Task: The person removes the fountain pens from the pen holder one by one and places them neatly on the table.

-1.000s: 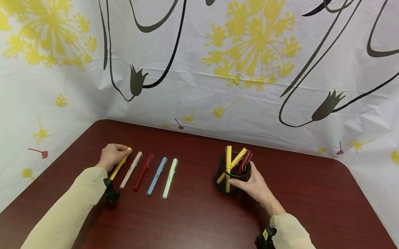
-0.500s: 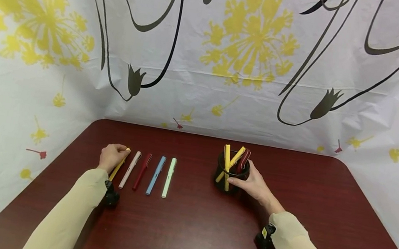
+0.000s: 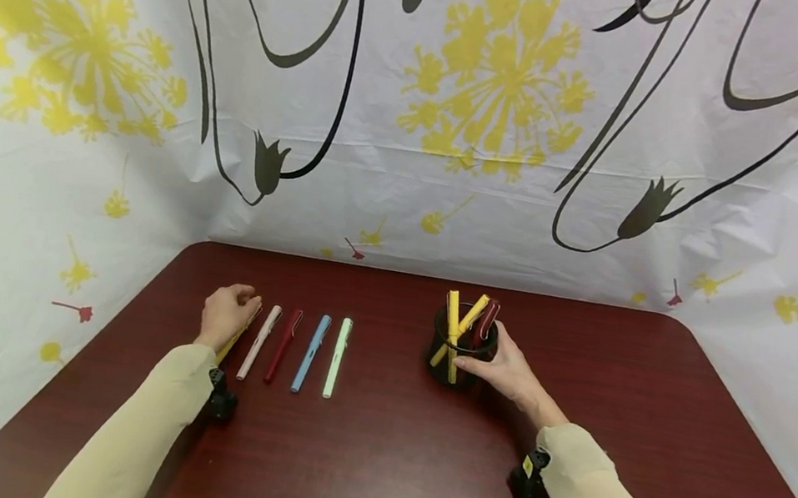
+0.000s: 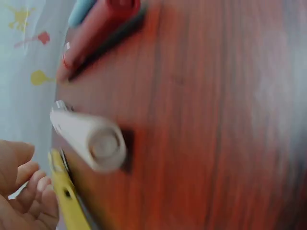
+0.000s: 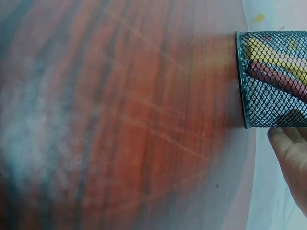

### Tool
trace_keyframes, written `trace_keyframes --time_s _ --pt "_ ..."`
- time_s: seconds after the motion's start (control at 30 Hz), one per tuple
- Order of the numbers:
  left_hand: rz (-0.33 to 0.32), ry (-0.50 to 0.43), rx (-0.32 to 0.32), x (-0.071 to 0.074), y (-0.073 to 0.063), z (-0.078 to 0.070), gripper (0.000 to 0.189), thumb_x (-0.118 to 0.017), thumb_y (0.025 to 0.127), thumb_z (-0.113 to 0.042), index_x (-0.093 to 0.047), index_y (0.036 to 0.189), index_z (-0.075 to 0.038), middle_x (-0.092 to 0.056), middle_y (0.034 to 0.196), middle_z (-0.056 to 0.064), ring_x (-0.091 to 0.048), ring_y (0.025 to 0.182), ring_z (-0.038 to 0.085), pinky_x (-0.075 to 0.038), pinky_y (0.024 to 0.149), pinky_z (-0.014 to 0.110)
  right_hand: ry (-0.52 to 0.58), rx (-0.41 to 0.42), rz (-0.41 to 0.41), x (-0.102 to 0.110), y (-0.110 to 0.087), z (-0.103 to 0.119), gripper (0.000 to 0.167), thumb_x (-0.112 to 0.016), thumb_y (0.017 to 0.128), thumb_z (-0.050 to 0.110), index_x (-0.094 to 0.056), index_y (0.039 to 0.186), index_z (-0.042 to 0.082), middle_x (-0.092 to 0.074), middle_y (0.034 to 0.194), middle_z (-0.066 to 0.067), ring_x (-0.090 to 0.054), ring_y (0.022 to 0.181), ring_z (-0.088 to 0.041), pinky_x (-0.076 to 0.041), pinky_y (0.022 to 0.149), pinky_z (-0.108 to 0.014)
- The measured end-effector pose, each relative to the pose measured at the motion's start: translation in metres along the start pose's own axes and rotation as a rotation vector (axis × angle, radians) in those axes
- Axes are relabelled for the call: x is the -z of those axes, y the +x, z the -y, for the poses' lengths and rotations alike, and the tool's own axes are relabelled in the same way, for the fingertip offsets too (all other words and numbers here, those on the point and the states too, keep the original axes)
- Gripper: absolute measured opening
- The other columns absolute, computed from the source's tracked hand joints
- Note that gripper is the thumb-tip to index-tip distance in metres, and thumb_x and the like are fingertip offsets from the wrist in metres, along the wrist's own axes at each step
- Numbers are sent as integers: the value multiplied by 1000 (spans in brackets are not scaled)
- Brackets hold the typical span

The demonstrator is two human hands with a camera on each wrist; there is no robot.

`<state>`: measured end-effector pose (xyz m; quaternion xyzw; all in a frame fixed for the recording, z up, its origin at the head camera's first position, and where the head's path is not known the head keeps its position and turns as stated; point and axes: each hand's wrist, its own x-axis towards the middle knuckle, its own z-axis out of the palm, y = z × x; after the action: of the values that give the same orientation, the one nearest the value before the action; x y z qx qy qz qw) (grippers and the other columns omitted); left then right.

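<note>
My left hand (image 3: 227, 317) is at the left end of a row of pens, its thumb apart from its loosely bent fingers and nothing between them. Right beside those fingers lies a yellow pen (image 4: 70, 201), partly hidden under the hand in the head view. To its right come a pale pink pen (image 3: 259, 343), a dark red pen (image 3: 283, 347), a light blue pen (image 3: 311, 354) and a pale green pen (image 3: 336, 359). My right hand (image 3: 507, 370) grips the side of a black mesh pen holder (image 5: 273, 103), in which two yellow pens (image 3: 452, 323) and dark red ones (image 3: 486, 321) stand.
The dark reddish wooden table (image 3: 371, 464) has rounded far corners. Behind it and along the left hangs a white sheet (image 3: 387, 113) printed with yellow and grey flowers. A small black camera sits on each wrist (image 3: 220, 398).
My left fingers have come off the end of the yellow pen and spread a little, leaving it in the row. The right hand keeps its hold on the pen holder.
</note>
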<state>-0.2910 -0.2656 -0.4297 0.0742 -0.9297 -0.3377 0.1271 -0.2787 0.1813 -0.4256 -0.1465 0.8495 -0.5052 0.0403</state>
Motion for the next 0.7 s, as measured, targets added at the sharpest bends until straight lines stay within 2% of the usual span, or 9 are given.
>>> trace_keyframes --time_s 0.1,0.17,0.4,0.5,0.7 --pt "-38 -51 -57 -8 0 -18 36 -57 94 -20 -60 122 2 -64 109 22 -62 97 35 -49 82 48 9 9 1 1 -1 1 92 -76 80 26 -18 148 7 -36 144 -22 -30 136 -38 -31 104 -59" --pt "-24 -112 -78 -13 -2 -36 36 -58 94 -22 -61 122 0 -65 110 21 -64 97 33 -50 83 46 14 15 -2 1 -1 1 92 -76 80 24 -18 148 7 -36 144 -22 -30 135 -39 -31 103 -59" --pt "127 -337 -108 -36 -23 -101 36 -61 93 -25 -60 123 -5 -65 115 16 -62 105 30 -51 86 42 23 23 4 0 -1 0 88 -76 79 25 -22 146 7 -40 141 -21 -34 133 -37 -33 103 -57" --pt "154 -417 -114 -48 -31 -124 34 -64 91 -24 -62 121 -7 -66 113 14 -63 104 29 -52 86 40 26 31 1 -1 0 -1 87 -77 79 26 -23 145 6 -41 140 -21 -35 132 -37 -33 103 -57" --pt "175 -494 -135 -72 -43 -161 31 -68 88 -24 -64 115 -9 -69 107 10 -65 98 25 -52 83 37 27 35 -8 -1 -1 -2 88 -77 78 26 -24 145 5 -41 140 -21 -35 132 -36 -32 103 -57"
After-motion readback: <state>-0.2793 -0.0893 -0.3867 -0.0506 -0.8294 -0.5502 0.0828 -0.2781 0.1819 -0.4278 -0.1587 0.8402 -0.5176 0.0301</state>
